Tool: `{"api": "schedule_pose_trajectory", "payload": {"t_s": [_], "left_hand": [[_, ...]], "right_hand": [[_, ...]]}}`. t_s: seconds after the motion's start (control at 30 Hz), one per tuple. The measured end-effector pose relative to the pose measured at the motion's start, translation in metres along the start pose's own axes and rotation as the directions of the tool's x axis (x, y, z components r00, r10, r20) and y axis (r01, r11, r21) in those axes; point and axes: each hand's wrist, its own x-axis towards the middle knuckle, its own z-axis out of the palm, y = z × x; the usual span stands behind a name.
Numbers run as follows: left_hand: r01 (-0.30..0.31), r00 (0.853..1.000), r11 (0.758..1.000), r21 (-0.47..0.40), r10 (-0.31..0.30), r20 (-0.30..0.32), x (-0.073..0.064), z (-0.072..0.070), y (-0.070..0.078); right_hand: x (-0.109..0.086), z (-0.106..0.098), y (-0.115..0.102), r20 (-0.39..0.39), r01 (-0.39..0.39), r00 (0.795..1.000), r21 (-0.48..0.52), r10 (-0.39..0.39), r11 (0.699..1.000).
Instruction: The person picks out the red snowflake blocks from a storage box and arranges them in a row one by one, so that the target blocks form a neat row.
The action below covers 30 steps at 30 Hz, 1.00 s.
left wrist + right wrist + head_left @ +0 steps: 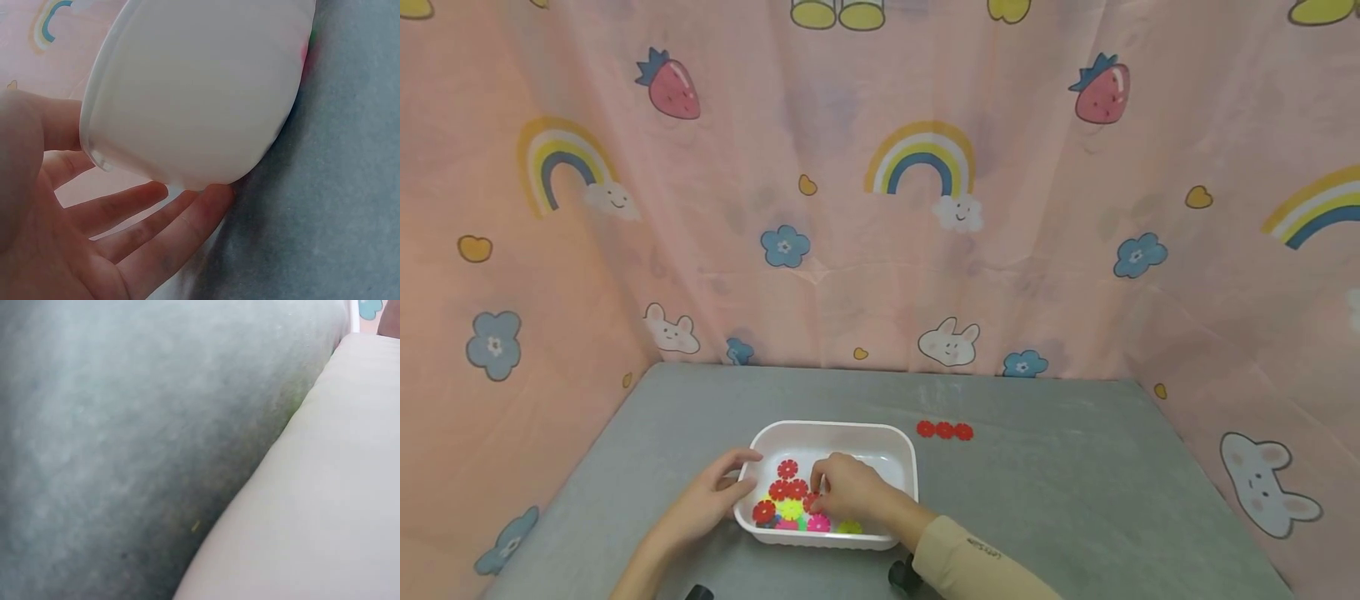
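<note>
A white plastic basin [831,540] stands on the grey table, with several notched snowflake discs inside. Red discs [787,469] lie toward its left, above yellow [791,509], pink [818,523] and green ones. My left hand [709,497] holds the basin's left end; in the left wrist view its thumb is at the rim and the other fingers [181,244] touch the outer wall. Inside the basin, my right hand [853,490] has its fingers curled down at a red disc [810,502], seemingly pinching it. The right wrist view shows mostly the basin's outside and the table.
Three red discs [945,430] lie in a row, edge to edge, on the table [1060,492] behind and right of the basin. A dark object [904,575] is by the right sleeve, another [699,592] at the bottom edge. Pink printed curtain [850,275] surrounds the table's back and sides.
</note>
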Motion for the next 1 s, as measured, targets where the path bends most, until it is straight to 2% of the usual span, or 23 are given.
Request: {"api": "schedule_pose_trajectory", "payload": {"t_s": [0.33, 0.7, 1.0], "left_hand": [[0.016, 1.000, 1.000, 0.005, -0.016, 0.005, 0.001, 0.000, -0.002], [0.012, 1.000, 1.000, -0.008, -0.012, 0.005, 0.000, 0.001, -0.002], [0.017, 1.000, 1.000, -0.005, -0.017, 0.010, -0.001, 0.000, 0.001]], "right_hand": [[-0.002, -0.001, 0.001, -0.001, 0.009, 1.000, 0.032, -0.009, 0.999], [-0.015, -0.013, 0.001, -0.081, 0.049, 0.996, 0.206, -0.033, 0.977], [-0.037, -0.038, 0.007, -0.211, 0.178, 0.970, 0.276, -0.122, 0.944]]}}
